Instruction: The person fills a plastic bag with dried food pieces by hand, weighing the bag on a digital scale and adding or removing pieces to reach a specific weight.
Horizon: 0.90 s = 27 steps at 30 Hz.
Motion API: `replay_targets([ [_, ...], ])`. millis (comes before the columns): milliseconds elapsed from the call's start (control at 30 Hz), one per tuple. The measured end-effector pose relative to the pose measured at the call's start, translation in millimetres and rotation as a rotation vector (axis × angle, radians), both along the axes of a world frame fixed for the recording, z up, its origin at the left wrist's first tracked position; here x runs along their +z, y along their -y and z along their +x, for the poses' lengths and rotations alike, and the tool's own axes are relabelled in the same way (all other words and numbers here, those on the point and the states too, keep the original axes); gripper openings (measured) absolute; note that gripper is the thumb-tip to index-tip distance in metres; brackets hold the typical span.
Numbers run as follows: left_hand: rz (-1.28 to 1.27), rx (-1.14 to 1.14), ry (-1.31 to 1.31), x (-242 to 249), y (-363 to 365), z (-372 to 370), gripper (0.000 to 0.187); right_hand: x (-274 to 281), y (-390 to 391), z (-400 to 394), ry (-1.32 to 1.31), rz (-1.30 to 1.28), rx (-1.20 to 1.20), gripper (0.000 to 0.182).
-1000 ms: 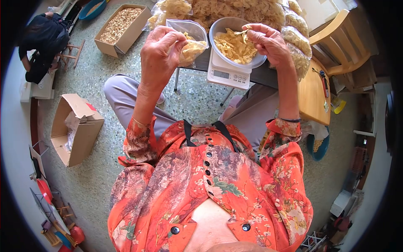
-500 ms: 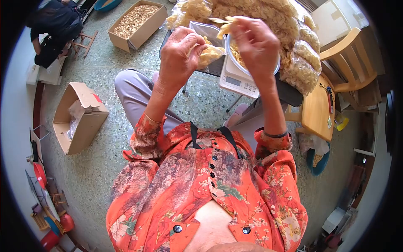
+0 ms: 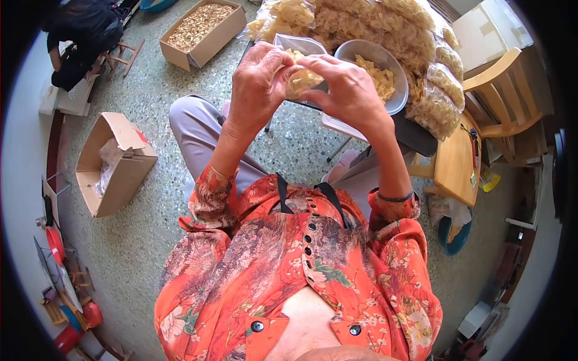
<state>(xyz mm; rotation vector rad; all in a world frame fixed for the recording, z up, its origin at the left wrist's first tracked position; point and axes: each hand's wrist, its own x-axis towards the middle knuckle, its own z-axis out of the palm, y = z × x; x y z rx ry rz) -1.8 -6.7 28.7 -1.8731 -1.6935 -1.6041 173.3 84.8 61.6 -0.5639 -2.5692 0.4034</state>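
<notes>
Pinched in my left hand [image 3: 260, 81] is the rim of a clear plastic bag [image 3: 299, 43] with pale yellow dried slices in it. My right hand [image 3: 349, 90] reaches across to the mouth of this bag, its fingers stretched out and its thumb apart. Its fingertips are close to my left fingers, and I see no slice between them. Just beyond my right hand, a round bowl [image 3: 402, 99] holds more dried slices [image 3: 380, 78]. Part of a white scale [image 3: 343, 127] shows below my right hand and the bowl; its display is hidden.
Filled bags of dried slices [image 3: 436, 90] are piled behind the bowl. A box of brown pieces [image 3: 205, 30] stands at the upper left, near a seated person [image 3: 84, 36]. An open carton [image 3: 129, 174] lies left, a wooden chair [image 3: 509, 90] right.
My right hand has come down and left from above the bowl to the bag; the yellow slices it held no longer show in it. My left hand stays on the bag.
</notes>
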Motion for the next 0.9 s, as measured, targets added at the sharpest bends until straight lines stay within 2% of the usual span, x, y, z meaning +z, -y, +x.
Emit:
replay_targets([
  [67,-0.003,-0.013,-0.006,0,0,-1,0.013,-4,-6,-9,0.029,-0.031,0.083,0.05],
  [133,-0.049,-0.003,-0.025,0,2,-2,0.012,-2,-7,-17,0.056,-0.041,0.066,0.05],
  [200,-0.075,-0.002,-0.026,3,6,-3,0.013,4,-6,-23,0.295,-0.083,0.051,0.055],
  [267,-0.096,-0.017,-0.023,5,7,-4,0.013,-4,-9,-31,0.288,-0.076,0.045,0.055],
  [333,-0.096,0.002,-0.064,6,6,-5,0.012,-2,-12,-40,0.493,-0.085,0.055,0.051],
  [400,-0.09,-0.005,-0.08,6,4,-4,0.013,-7,-16,-40,0.491,-0.088,0.03,0.048],
  [467,-0.09,0.012,-0.039,8,4,-3,0.014,-10,-18,-36,0.221,-0.094,0.081,0.039],
  [533,-0.082,0.013,-0.026,11,3,-1,0.014,-5,-23,-24,0.06,-0.085,0.092,0.048],
  [633,-0.121,0.048,-0.024,12,4,0,0.013,12,-35,-2,-0.25,-0.236,0.186,0.035],
  [667,-0.12,0.049,-0.02,11,4,0,0.013,40,-24,13,-0.149,-0.601,-0.022,0.029],
  [733,-0.078,0.047,-0.01,9,2,2,0.014,20,-52,33,-0.37,-0.451,-0.082,0.023],
  [767,-0.079,0.048,-0.005,8,2,3,0.014,14,-64,46,-0.365,-0.452,-0.082,0.023],
  [833,-0.063,0.039,0.001,8,1,2,0.013,7,-83,70,-0.173,-0.21,-0.293,0.018],
  [867,-0.062,0.041,0.003,8,0,2,0.013,2,-88,79,-0.17,-0.209,-0.291,0.018],
  [900,-0.053,0.04,-0.004,8,-1,2,0.013,-3,-90,85,-0.032,-0.159,-0.345,0.018],
])
